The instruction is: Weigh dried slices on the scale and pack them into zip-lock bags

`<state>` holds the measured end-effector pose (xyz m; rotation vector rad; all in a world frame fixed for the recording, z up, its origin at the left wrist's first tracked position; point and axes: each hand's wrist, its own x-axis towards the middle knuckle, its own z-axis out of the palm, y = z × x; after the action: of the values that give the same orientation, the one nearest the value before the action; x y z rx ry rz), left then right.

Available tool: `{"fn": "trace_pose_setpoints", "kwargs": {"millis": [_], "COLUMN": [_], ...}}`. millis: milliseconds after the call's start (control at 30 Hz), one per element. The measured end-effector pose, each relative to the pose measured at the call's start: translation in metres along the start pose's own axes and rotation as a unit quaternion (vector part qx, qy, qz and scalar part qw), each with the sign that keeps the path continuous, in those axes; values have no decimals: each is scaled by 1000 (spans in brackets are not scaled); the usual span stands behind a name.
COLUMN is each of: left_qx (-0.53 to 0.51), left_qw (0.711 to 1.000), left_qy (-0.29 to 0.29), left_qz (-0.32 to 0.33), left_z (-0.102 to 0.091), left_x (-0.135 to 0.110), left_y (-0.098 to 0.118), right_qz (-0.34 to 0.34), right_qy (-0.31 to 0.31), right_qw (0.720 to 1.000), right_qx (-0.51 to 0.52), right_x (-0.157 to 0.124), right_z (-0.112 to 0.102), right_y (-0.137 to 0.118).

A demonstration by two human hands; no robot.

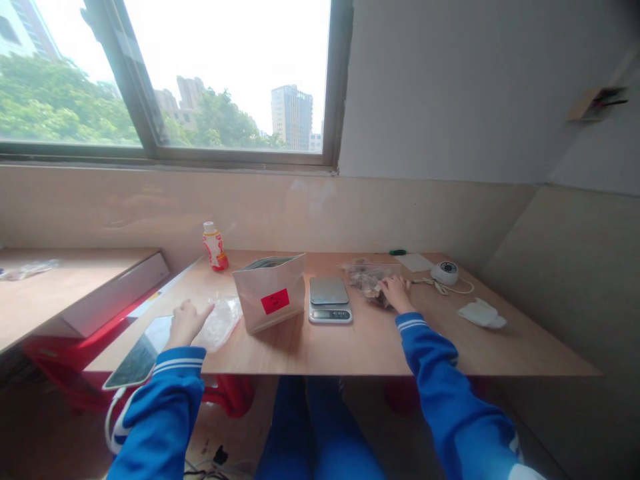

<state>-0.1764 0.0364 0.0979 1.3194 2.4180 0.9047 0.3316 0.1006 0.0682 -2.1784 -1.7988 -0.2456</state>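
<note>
My left hand (187,323) is over the table's left side, thumb stretched away from the fingers, beside a clear plastic bag (220,323) and above a dark-screened tablet or phone (135,353). I see nothing held in it. On the right, my right hand (397,293) has its fingers bent down at a clear bag of small brownish pieces (370,280); its fingertips are closed at the bag, and what they pinch is too small to tell. Between the hands stand an upright pale pouch (253,303) with a red label, its top open, and a small kitchen scale (329,293) with a bare metal plate.
A drink bottle (215,247) stands at the back left. To the right are a white dome camera (445,272) with its cable, a white sheet (415,263), a green-handled tool (398,253) and a crumpled white packet (481,313). Red stools are under the table.
</note>
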Motion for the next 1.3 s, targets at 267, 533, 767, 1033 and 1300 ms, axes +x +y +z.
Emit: {"fn": "trace_pose_setpoints", "kwargs": {"millis": [267,533,767,1033,1300], "left_qx": [-235,-378,-454,-422,-403], "left_qw": [952,888,865,883,885], "left_qy": [144,-56,-160,-145,-116], "left_qz": [136,255,141,146,201], "left_z": [24,66,81,83,91], "left_x": [-119,-239,-235,-221,-222], "left_y": [56,118,115,117,119], "right_qz": [193,50,-55,-112,-47], "right_qy": [137,-17,-62,-47,-13], "right_qw": [937,815,799,806,807], "right_qx": [257,577,595,579,589], "right_x": [-97,-171,-176,-172,-174], "right_z": [-49,-78,-78,-69,-65], "right_y": [-37,-131,-142,-139,-140]}}
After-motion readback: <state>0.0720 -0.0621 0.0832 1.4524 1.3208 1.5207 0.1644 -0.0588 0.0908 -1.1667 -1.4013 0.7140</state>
